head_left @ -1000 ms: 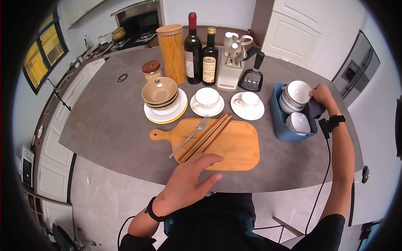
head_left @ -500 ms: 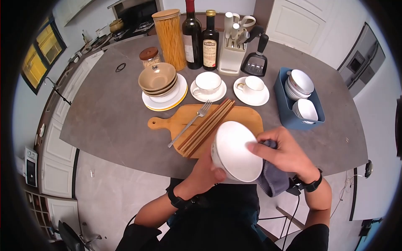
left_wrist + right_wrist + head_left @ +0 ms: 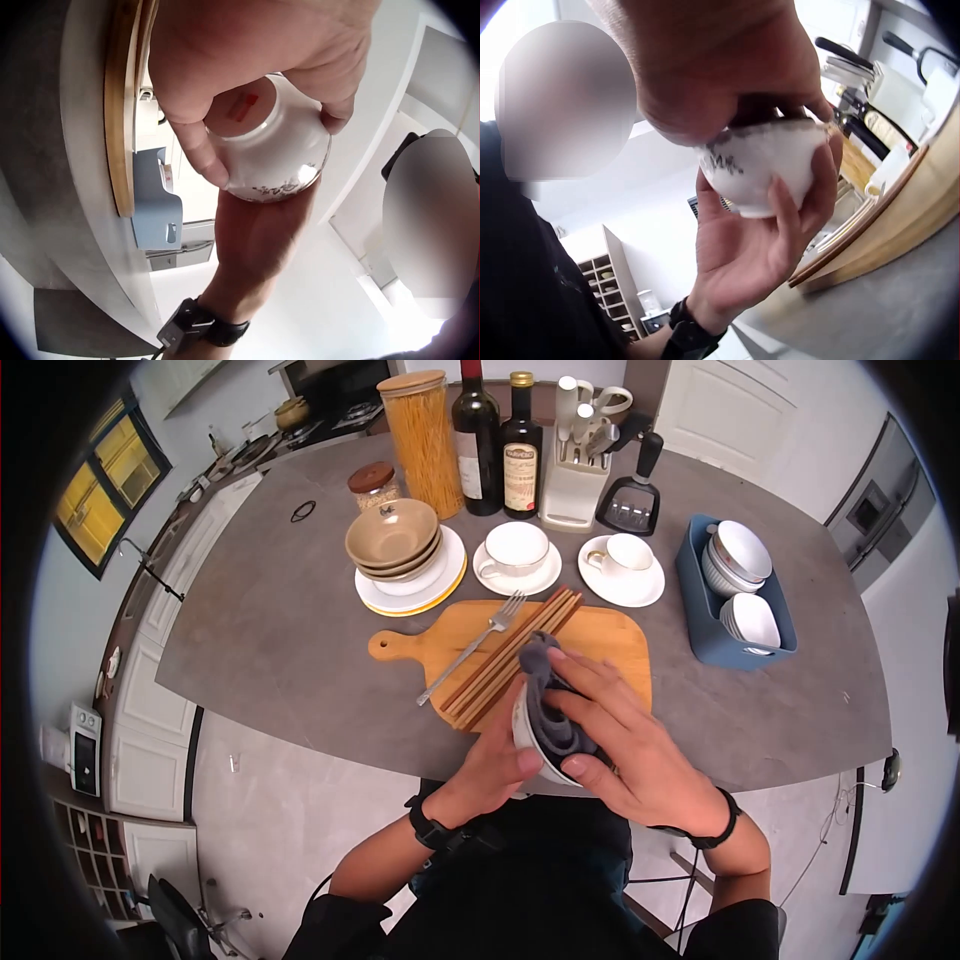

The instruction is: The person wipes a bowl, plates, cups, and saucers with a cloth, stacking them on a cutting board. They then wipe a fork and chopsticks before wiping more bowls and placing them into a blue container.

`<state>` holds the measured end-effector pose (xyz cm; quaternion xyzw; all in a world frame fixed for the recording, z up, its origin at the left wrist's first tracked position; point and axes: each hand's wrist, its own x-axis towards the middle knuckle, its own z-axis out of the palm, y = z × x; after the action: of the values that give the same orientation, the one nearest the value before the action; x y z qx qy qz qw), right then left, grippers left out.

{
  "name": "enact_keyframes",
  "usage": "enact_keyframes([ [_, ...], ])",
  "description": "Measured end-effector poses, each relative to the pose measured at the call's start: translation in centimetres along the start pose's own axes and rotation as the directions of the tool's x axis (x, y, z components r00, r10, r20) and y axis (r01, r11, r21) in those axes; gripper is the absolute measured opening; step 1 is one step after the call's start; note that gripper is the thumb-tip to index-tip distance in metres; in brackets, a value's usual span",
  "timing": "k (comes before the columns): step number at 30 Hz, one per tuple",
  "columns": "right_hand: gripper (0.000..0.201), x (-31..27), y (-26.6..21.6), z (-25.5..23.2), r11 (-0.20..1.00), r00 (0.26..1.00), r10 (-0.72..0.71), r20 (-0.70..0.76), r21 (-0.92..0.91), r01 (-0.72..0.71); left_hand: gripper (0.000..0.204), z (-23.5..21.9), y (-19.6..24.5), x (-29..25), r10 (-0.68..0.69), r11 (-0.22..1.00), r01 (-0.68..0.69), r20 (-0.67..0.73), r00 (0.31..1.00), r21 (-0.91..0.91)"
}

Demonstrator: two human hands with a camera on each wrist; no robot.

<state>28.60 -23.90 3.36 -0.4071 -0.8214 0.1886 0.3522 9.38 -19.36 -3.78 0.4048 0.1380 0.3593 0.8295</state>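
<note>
My left hand [image 3: 490, 770] grips a white bowl [image 3: 289, 154] from outside, fingers spread around its wall and base. Dark printed marks run near the bowl's rim, and a red mark shows on its underside. The bowl is held over the table's front edge, in front of the cutting board [image 3: 625, 660]. With my right hand [image 3: 645, 760] I hold a dark grey cloth [image 3: 550, 710] bunched inside the bowl, fingers pressing it down. Most of the bowl's inside is hidden by cloth and fingers. Several wooden chopsticks [image 3: 505, 665] and a fork [image 3: 470, 650] lie on the board.
A blue basket [image 3: 700, 630] with white bowls [image 3: 742, 550] stands at the right. Behind the board are stacked brown bowls [image 3: 392, 532] on plates, two cups [image 3: 517, 547] on saucers, two bottles [image 3: 521, 455], a pasta jar [image 3: 420, 450] and a knife block [image 3: 572, 490].
My right hand came from the basket to the front of the table. The bowl is now in my left hand, and the cloth, earlier hanging beside the bowl, is now pressed inside it.
</note>
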Motion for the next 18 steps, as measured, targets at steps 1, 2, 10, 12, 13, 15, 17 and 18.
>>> enact_keyframes([
  [1, 0.049, -0.3, -0.3, -0.3, 0.997, 1.000, 0.014, 0.027, -0.073, -0.012, 0.115, -0.2, 0.0, -0.2, 0.001, 1.000, -0.001, 0.007, 1.000, -0.002],
  [2, 0.049, -0.5, -0.7, -0.6, 0.989, 0.998, 0.032, 0.053, -0.147, -0.024, 0.115, -0.4, -0.3, -0.4, -0.008, 1.000, 0.008, 0.001, 1.000, -0.003],
  [10, 0.048, -2.0, -0.7, -0.5, 0.985, 0.988, 0.127, 0.088, -0.131, -0.114, 0.114, -0.9, -0.2, 0.5, 0.021, 0.959, -0.051, 0.107, 0.994, 0.278],
  [12, 0.047, -2.3, -0.3, -0.5, 0.988, 0.986, 0.115, 0.118, -0.114, -0.102, 0.113, -1.0, -0.2, 0.3, 0.041, 0.921, -0.091, 0.138, 0.990, 0.378],
  [13, 0.046, -2.4, 0.2, -0.8, 0.989, 0.977, 0.108, 0.185, 0.084, -0.125, 0.112, -0.8, -0.1, 0.0, 0.019, 0.930, -0.068, 0.137, 0.990, 0.362],
  [15, 0.043, -2.6, 1.2, -1.9, 0.907, 0.927, 0.078, 0.367, 0.360, -0.219, 0.112, -0.9, 0.1, -0.4, -0.018, 0.909, -0.057, 0.174, 0.985, 0.414],
  [17, 0.044, -3.2, 1.5, -2.7, 0.856, 0.905, 0.023, 0.424, 0.459, -0.237, 0.115, -0.3, 0.2, -0.6, -0.045, 0.899, -0.081, 0.275, 0.960, 0.429],
  [18, 0.045, -3.5, 1.7, -3.2, 0.796, 0.877, -0.048, 0.478, 0.548, -0.255, 0.117, 0.1, 0.2, -0.7, -0.052, 0.924, -0.067, 0.298, 0.953, 0.377],
])
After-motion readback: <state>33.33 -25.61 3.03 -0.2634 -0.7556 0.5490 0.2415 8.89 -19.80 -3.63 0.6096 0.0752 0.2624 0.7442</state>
